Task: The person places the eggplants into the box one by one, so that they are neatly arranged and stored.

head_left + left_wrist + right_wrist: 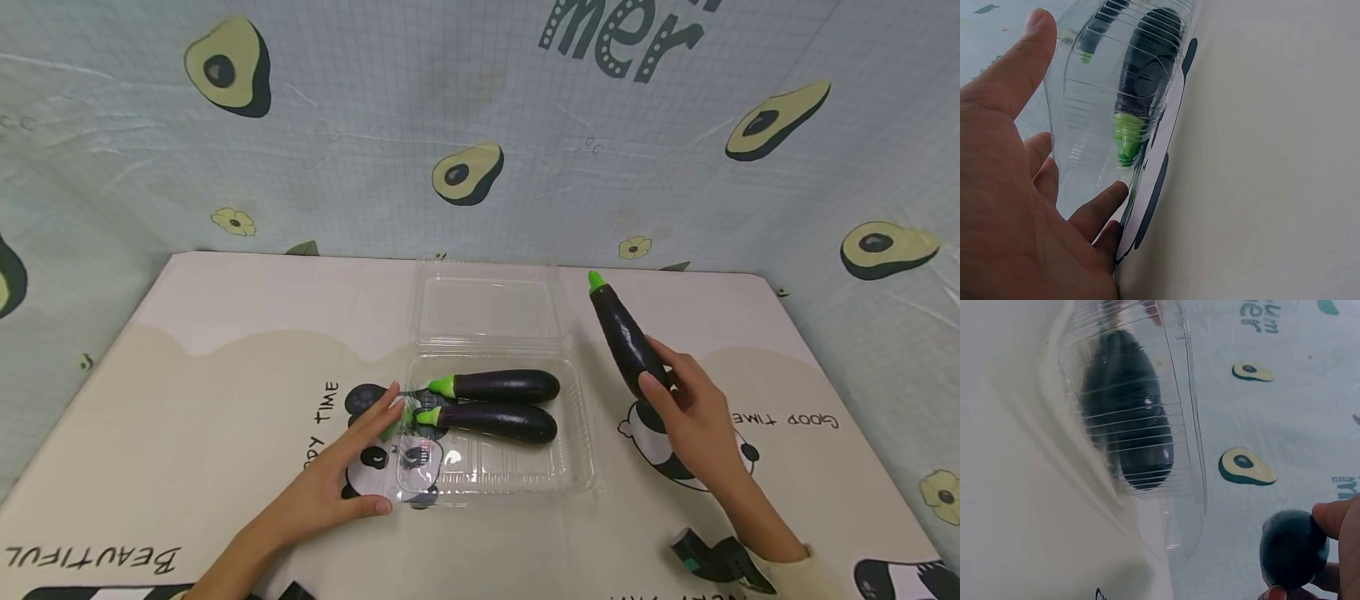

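A clear plastic clamshell box (517,475) lies with its lid (491,308) folded back in the head view. Two dark eggplants sit side by side in its base, an upper one (510,386) and a lower one (502,422), green stem ends to the left. My right hand (693,408) grips a third eggplant (624,333) by its thick end, right of the box, stem pointing up and away. The left hand (337,475) is at the box's left side, fingers extended and thumb spread. In the left wrist view its fingertips are right by the clear wall.
The printed table cover (225,433) carries panda drawings and lettering. A black strap-like object (716,558) is by the right wrist. Behind the table hangs a pale cloth (337,125) with avocado prints.
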### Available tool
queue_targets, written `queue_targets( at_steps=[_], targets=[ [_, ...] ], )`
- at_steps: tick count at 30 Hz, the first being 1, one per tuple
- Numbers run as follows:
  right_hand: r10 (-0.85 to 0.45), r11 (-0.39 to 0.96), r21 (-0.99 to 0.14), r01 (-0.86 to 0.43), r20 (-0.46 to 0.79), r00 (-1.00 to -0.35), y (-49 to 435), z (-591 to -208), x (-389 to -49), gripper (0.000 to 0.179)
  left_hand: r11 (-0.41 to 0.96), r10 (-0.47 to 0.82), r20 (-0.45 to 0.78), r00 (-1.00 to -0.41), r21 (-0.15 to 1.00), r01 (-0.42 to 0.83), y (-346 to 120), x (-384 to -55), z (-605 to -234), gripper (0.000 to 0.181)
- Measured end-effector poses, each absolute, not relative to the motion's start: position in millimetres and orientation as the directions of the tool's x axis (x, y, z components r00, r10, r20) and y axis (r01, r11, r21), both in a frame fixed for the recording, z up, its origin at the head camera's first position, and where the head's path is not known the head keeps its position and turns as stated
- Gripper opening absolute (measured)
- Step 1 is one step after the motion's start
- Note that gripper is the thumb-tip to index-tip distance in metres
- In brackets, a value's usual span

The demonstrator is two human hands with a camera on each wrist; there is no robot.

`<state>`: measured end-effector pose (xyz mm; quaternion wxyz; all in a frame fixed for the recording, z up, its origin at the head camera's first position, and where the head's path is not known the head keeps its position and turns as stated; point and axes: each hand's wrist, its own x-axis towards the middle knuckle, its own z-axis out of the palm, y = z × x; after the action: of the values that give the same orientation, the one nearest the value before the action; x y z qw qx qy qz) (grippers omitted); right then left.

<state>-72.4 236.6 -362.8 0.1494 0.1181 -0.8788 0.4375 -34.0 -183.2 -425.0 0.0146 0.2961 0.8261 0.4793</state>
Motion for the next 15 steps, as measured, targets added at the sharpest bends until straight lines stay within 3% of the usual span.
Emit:
queue_targets(
  at_steps=[15],
  targets=[
    [-0.286,0.580,-0.654,-0.485,0.394,-0.873,227.0,-361.8,-74.2,0.057,0.362,0.506,0.264,-0.821,0.799,0.480,-183.6,-34.0,-425.7,0.095]
  ],
)
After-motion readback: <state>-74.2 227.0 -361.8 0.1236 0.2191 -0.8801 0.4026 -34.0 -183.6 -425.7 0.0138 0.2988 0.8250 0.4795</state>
